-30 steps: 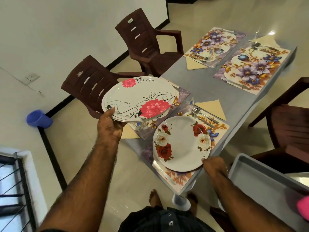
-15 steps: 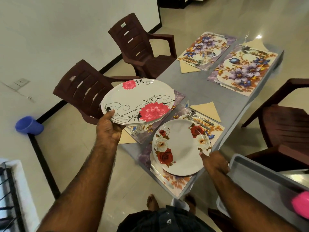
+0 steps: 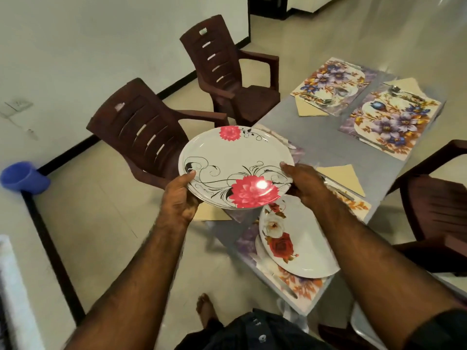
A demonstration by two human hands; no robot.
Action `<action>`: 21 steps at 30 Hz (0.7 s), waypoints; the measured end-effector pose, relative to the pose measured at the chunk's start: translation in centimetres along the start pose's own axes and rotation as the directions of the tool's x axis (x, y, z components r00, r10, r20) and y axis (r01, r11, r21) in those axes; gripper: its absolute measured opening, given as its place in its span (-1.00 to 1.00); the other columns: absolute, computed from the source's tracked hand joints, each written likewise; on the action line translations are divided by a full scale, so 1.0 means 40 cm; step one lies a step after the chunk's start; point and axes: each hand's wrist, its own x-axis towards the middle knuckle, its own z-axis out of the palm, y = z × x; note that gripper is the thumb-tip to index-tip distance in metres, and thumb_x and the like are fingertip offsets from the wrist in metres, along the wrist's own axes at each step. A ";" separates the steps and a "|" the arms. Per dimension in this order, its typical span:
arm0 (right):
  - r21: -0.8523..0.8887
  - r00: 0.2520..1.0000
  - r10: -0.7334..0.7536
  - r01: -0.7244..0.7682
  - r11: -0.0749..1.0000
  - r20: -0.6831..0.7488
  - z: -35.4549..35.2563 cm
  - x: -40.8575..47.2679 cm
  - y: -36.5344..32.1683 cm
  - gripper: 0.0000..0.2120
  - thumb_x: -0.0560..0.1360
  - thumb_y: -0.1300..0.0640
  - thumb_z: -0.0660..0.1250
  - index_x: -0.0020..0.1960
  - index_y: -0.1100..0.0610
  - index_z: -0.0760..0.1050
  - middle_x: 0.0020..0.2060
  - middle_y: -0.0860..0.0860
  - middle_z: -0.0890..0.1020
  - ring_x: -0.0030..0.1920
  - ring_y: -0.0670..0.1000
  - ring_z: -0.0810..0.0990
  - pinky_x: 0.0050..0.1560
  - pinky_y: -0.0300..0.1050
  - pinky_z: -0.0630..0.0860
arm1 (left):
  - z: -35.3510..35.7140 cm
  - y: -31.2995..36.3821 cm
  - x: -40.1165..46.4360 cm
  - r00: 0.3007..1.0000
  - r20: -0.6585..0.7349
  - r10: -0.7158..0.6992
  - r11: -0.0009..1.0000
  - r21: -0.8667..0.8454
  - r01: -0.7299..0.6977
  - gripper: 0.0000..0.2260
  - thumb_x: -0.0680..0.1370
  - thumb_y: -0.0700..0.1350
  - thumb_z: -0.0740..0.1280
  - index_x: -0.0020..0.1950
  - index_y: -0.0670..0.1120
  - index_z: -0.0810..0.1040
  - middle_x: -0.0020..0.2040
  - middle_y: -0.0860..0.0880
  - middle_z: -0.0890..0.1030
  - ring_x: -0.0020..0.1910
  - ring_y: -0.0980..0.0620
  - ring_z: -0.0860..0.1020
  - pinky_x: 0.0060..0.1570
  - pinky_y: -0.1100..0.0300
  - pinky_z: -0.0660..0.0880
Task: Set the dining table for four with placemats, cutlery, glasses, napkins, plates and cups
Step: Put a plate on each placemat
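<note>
I hold a small stack of white plates with pink flowers (image 3: 235, 157) in the air above the near left of the grey table (image 3: 326, 150). My left hand (image 3: 180, 195) grips the stack's left rim with the thumb on top. My right hand (image 3: 303, 184) grips its right rim. Below lies a white plate with red and white roses (image 3: 300, 248) on the nearest floral placemat (image 3: 298, 284). Two more floral placemats (image 3: 389, 122) with cutlery lie at the far end. A folded beige napkin (image 3: 343, 176) and cutlery lie past my right hand.
Two dark brown plastic chairs (image 3: 149, 137) stand on the table's left, another chair (image 3: 439, 213) on its right. A blue cup (image 3: 24, 176) hangs on the left wall. My bare foot (image 3: 206, 308) stands on the tiled floor near the table's leg.
My right hand left the rose plate and rose to the right rim of the plate stack. The stack moved right and nearer, above the rose plate.
</note>
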 end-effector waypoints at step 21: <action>-0.109 0.972 -0.100 0.078 0.991 -0.211 0.376 0.043 -0.053 -0.75 0.48 0.26 0.56 0.13 0.21 0.65 -0.09 0.13 0.77 -0.18 0.11 0.76 -0.20 -0.07 0.66 | -0.276 0.414 0.219 0.966 0.234 -0.107 0.949 0.313 0.029 -0.77 0.64 -0.30 0.33 0.28 -0.30 0.63 0.14 -0.24 0.72 0.08 -0.17 0.71 0.14 -0.17 0.64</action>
